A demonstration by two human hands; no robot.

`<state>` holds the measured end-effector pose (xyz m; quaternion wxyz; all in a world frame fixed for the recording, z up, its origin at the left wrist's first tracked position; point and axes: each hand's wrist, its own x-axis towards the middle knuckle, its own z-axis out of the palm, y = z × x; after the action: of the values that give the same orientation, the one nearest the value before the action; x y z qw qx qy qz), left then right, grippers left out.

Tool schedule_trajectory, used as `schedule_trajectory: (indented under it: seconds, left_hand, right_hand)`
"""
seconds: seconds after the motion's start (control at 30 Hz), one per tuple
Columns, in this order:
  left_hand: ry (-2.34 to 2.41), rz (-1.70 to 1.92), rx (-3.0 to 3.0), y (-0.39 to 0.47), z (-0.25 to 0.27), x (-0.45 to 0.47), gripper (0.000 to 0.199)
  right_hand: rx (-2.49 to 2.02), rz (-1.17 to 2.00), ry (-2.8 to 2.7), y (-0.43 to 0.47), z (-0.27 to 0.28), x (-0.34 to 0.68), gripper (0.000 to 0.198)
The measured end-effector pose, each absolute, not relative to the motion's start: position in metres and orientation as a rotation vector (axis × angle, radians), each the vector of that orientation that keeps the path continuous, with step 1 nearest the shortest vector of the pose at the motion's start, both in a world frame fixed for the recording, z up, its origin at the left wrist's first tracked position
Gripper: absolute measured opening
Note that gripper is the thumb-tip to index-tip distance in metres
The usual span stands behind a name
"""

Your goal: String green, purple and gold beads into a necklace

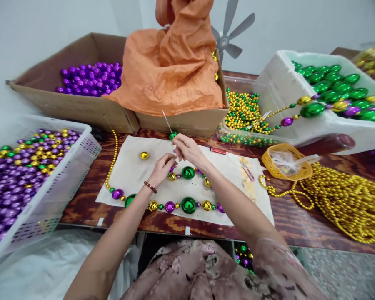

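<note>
My right hand (189, 150) is closed in a pinch on a long thin needle (166, 121), which points up and away from me. Just left of it and slightly lower, my left hand (163, 167) has its fingertips pinched together; whatever they hold is too small to make out. Below both hands, a strand of green, gold and purple beads (188, 205) curves over the white cloth (137, 162), partly hidden by my forearms. A loose gold bead (144, 155) lies left of my hands. Behind my right hand, a green bead (173, 135) shows at the cloth's far edge.
Purple beads fill a white basket (90, 139) at left and a cardboard box (59, 100) behind. Orange fabric (171, 79) drapes over another box. At right are a foam box (287, 96), a yellow basket (268, 164) and gold bead strings (346, 204). A red-handled tool (218, 150) lies on the cloth.
</note>
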<state>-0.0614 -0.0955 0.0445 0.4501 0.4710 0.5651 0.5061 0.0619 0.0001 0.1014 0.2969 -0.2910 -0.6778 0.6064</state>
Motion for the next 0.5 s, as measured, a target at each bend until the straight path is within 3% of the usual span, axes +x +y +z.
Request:
schedule_trajectory:
  seconds: [0.17, 0.5]
  left_hand:
    - [1.519, 1.181, 1.283, -0.097, 0.042, -0.065, 0.02]
    - [1.563, 1.16, 1.332, -0.087, 0.04, -0.022, 0.018]
  right_hand:
    - [-0.666, 1.642, -1.71, 0.006, 0.124, 0.067, 0.029]
    - [-0.753, 1.318, -1.626, 0.028, 0.168, 0.11, 0.031]
